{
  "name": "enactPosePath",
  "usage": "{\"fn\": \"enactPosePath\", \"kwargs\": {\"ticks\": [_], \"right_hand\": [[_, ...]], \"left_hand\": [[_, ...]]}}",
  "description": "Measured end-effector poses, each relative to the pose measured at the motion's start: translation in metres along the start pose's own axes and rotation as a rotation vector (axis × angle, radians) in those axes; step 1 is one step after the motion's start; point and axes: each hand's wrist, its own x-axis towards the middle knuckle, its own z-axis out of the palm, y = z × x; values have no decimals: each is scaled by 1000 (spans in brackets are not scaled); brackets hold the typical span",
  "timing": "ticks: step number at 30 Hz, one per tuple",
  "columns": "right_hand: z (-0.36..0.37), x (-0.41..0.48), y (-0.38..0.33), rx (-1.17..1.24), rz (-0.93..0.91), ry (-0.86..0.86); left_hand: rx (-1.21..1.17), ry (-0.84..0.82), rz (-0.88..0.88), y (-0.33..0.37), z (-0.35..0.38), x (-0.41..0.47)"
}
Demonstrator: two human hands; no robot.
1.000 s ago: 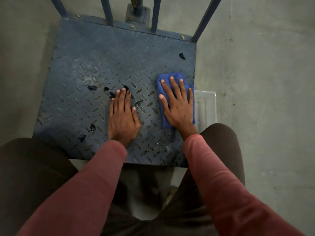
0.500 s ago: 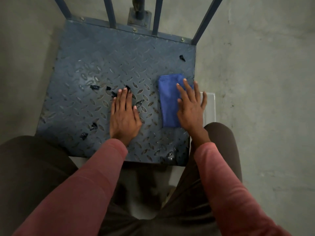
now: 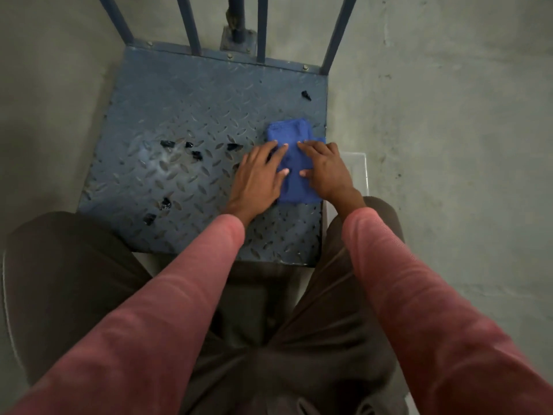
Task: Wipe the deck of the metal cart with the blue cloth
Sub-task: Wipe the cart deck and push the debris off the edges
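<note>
One metal cart deck [image 3: 194, 94] fills our view, its treaded plate blue-grey. Our blue cloth [image 3: 294, 133] lies folded near the deck's right edge. Our left grip [image 3: 257, 178] and right grip [image 3: 327, 172] both lie flat on it, fingers straight, clasping nothing. Several small black scraps [image 3: 167, 143] dot the plate left of the cloth.

Head-worn view, steeply downward, close.
</note>
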Motion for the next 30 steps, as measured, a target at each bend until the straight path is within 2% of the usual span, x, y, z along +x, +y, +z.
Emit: {"fn": "enactPosePath", "kwargs": {"ticks": [2,5,9,14,18,26,30], "right_hand": [[-6,-2,-3,26,20,10],[-6,-4,-10,125,66,42],[-6,-8,-18,122,125,21],[-1,-26,-20,77,63,255],[-13,-37,-25,185,11,337],[-35,-43,-29,255,-67,398],[-34,-43,-22,352,-57,479]], "left_hand": [[31,-167,-53,7,0,14],[12,-241,-109,6,2,22],[-72,-199,-146,4,-1,26],[-177,9,-28,-1,-7,11],[-358,63,18,3,-22,5],[-312,64,-16,10,-44,16],[-422,-118,-128,13,-43,20]]}}
